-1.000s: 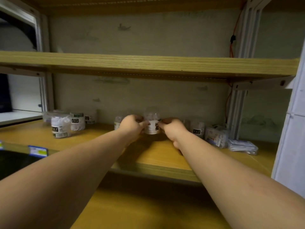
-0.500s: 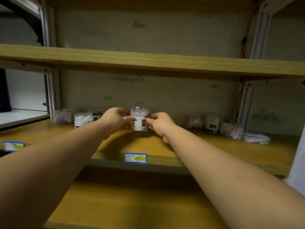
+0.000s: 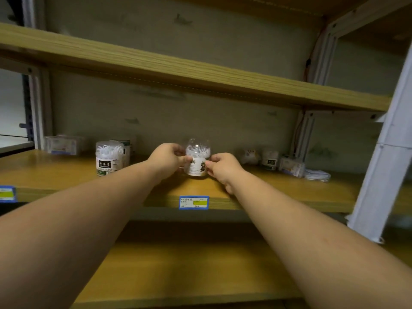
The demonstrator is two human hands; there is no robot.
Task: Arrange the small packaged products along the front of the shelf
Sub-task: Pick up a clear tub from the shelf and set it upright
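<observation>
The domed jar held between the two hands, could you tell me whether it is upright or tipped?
Upright. The domed jar has its clear dome on top and its label level, pinched between the left hand and right hand.

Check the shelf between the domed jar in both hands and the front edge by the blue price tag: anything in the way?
Nothing visible. Left hand and right hand pinch the domed jar. The shelf is bare from it to the blue price tag. The dental floss jar stands off to the left.

Both hands (image 3: pixel 194 162) grip a domed jar (image 3: pixel 197 159) on the shelf (image 3: pixel 278 190).
</observation>
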